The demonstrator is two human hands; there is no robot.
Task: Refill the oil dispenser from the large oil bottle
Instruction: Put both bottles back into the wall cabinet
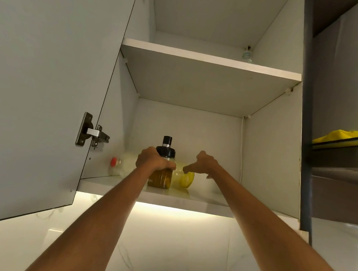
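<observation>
Both my arms reach up into an open wall cabinet. My left hand [153,160] is closed around the upper body of the oil dispenser [161,176], a glass bottle with amber oil and a black pump top, standing on the bottom shelf [200,198]. Just right of it lies a clear plastic bottle with a yellow cap [185,178], on its side with the cap toward me. My right hand [203,165] hovers over that bottle with fingers spread, a fingertip near the cap; I cannot tell if it touches.
The cabinet door [46,88] hangs open at left with its hinge [91,136]. A blurred bottle with a red cap [117,163] sits at the shelf's left. A small bottle [247,54] stands on the upper shelf. A yellow cloth [339,136] lies on a shelf at right.
</observation>
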